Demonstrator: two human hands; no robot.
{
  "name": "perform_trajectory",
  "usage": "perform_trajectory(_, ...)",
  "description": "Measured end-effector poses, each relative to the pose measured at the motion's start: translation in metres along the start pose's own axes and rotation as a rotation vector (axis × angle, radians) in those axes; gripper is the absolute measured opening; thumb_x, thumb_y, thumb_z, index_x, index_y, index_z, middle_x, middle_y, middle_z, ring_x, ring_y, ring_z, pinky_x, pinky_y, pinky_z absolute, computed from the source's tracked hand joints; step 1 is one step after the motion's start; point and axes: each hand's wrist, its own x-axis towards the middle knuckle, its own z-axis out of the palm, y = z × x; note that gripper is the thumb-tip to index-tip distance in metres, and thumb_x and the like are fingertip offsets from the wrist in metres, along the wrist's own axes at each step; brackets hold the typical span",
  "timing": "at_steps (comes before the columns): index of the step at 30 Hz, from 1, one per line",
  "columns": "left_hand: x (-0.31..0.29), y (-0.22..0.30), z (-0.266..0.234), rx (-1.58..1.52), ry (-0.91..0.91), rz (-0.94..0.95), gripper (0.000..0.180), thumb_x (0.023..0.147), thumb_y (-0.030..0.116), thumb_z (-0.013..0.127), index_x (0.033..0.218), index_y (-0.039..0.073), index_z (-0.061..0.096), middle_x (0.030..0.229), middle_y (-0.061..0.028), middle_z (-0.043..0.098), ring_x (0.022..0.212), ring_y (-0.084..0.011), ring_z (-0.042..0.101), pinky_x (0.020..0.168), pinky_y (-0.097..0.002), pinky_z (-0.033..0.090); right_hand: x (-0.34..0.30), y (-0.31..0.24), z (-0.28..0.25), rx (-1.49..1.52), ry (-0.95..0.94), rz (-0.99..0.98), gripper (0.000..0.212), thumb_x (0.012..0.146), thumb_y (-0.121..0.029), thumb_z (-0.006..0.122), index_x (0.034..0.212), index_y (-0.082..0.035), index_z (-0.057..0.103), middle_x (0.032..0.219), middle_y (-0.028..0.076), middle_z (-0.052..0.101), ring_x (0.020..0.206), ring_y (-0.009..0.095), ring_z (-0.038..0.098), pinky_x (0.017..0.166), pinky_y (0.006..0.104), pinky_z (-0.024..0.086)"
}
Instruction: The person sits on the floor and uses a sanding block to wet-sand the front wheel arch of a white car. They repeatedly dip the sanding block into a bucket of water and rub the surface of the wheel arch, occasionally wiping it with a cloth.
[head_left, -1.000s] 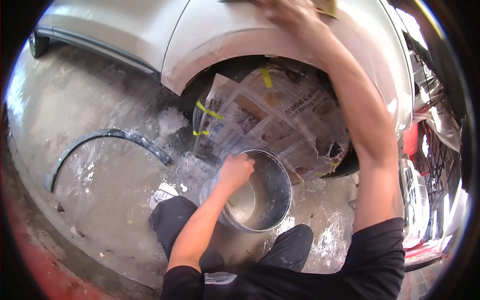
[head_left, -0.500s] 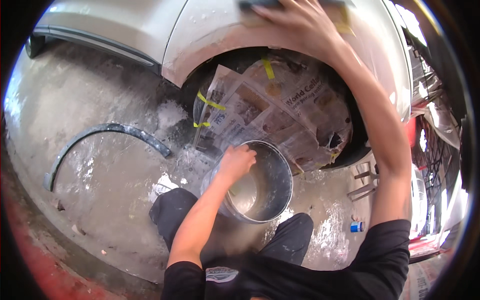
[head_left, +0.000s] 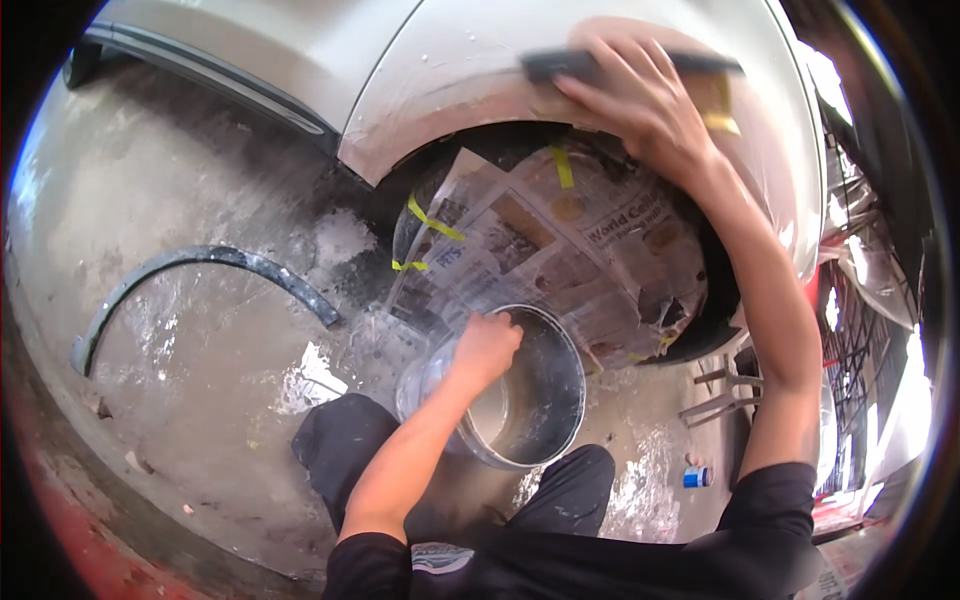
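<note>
My right hand (head_left: 645,105) is wrapped over a long dark sanding block (head_left: 700,64), blurred by motion. Yellowish-brown sandpaper (head_left: 718,100) shows at its right end. The block lies against the pale car fender (head_left: 430,65), above the wheel arch, where the surface is dulled and brownish. Below, a grey bucket (head_left: 562,400) with cloudy liquid in it stands between my knees. My left hand (head_left: 486,345) is closed at the bucket's upper left rim, its fingertips curled over the opening. Whatever it grips is hidden.
Newspaper (head_left: 540,240) held by yellow tape covers the wheel. A curved dark trim strip (head_left: 215,255) lies on the wet concrete floor (head_left: 230,400) at left. To the right are a small stool (head_left: 725,390) and a blue can (head_left: 697,477).
My right hand has brought the block down closer to the wheel arch and slightly right. My left hand stays at the bucket rim. The whole view has shifted a little.
</note>
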Motion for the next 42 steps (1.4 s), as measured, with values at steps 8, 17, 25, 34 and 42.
perform_trajectory(8, -0.002, 0.003, 0.0, -0.156, 0.043, 0.0, 0.015, 0.089, 0.026, 0.072, 0.092, 0.012, 0.075, 0.092, -0.0085, 0.069, 0.092, -0.0256, 0.069, 0.084, -0.0479, 0.05, 0.015, -0.001, 0.046, -0.059, 0.013, 0.067, 0.061, 0.086, -0.01, 0.068, 0.144, -0.029, 0.063, 0.143, 0.013, 0.056, 0.133, 0.033, 0.052, 0.116, 0.049, 0.038)
perform_trajectory(17, -0.004, 0.009, 0.001, -0.143, 0.015, -0.01, 0.013, 0.091, 0.025, 0.07, 0.094, 0.013, 0.072, 0.091, -0.0045, 0.067, 0.099, -0.0213, 0.067, 0.083, -0.0451, 0.049, 0.103, -0.01, 0.058, -0.1, -0.11, 0.062, 0.042, 0.094, -0.016, 0.058, 0.136, -0.019, 0.063, 0.135, 0.015, 0.058, 0.129, 0.032, 0.052, 0.111, 0.0483, 0.039)
perform_trajectory(25, 0.0, 0.017, 0.009, -0.083, -0.008, -0.002, 0.014, 0.092, 0.027, 0.069, 0.093, 0.013, 0.072, 0.091, -0.0045, 0.067, 0.097, -0.0225, 0.067, 0.081, -0.0449, 0.048, 0.058, -0.01, 0.063, 0.037, -0.114, 0.165, 0.058, 0.085, -0.007, 0.069, 0.139, -0.026, 0.066, 0.142, 0.014, 0.057, 0.135, 0.035, 0.051, 0.115, 0.0516, 0.039)
perform_trajectory(34, 0.0, -0.006, 0.001, -0.118, 0.0, -0.032, 0.015, 0.093, 0.027, 0.067, 0.095, 0.013, 0.071, 0.093, -0.0054, 0.068, 0.098, -0.025, 0.067, 0.084, -0.0474, 0.047, 0.004, -0.001, 0.016, -0.227, -0.09, -0.001, 0.059, 0.081, -0.018, 0.075, 0.139, -0.028, 0.065, 0.142, 0.013, 0.055, 0.132, 0.035, 0.053, 0.115, 0.0507, 0.04)
perform_trajectory(42, -0.005, 0.001, -0.009, -0.233, -0.017, -0.06, 0.017, 0.093, 0.028, 0.067, 0.097, 0.013, 0.072, 0.094, -0.0048, 0.068, 0.099, -0.0239, 0.068, 0.085, -0.0478, 0.049, 0.034, -0.003, 0.044, -0.085, 0.03, 0.153, 0.057, 0.078, -0.01, 0.075, 0.132, -0.027, 0.071, 0.146, 0.014, 0.056, 0.136, 0.034, 0.051, 0.117, 0.0508, 0.038)
